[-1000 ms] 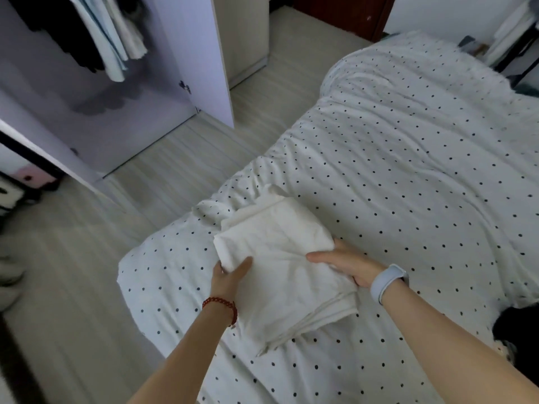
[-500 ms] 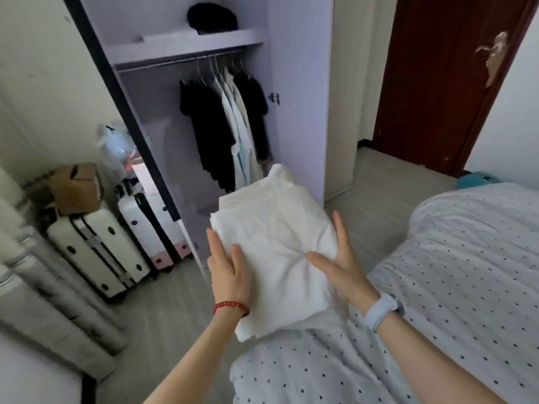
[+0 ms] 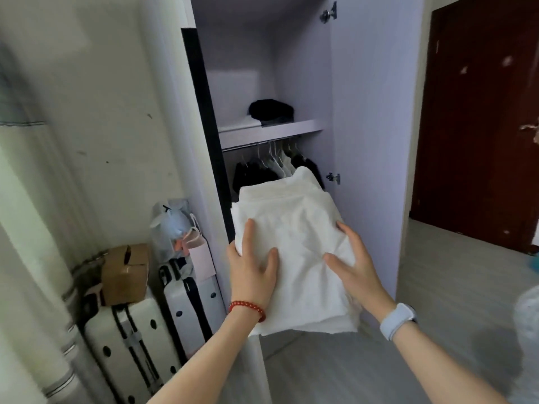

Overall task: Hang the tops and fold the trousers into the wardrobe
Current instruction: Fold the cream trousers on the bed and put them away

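I carry a folded white pair of trousers (image 3: 294, 246) in the air in front of the open wardrobe (image 3: 367, 112). My left hand (image 3: 252, 268) grips its left edge, thumb and a finger on top. My right hand (image 3: 354, 262) grips the right edge the same way; the fingers underneath are hidden. Behind the bundle, dark and white tops (image 3: 274, 169) hang on the rail. On the shelf (image 3: 271, 130) above lie a black folded garment (image 3: 271, 110) and a white one (image 3: 240, 122).
Left of the wardrobe stand two white suitcases (image 3: 131, 345) with a cardboard box (image 3: 125, 275) on top and bags (image 3: 180, 231) behind. A dark red door (image 3: 478, 126) is at the right. The bed's corner (image 3: 528, 330) shows at the right edge.
I have lifted the folded trousers off the bed and turned to the wardrobe. The bundle is now nearer the wardrobe opening, and the upper shelf has come into view.
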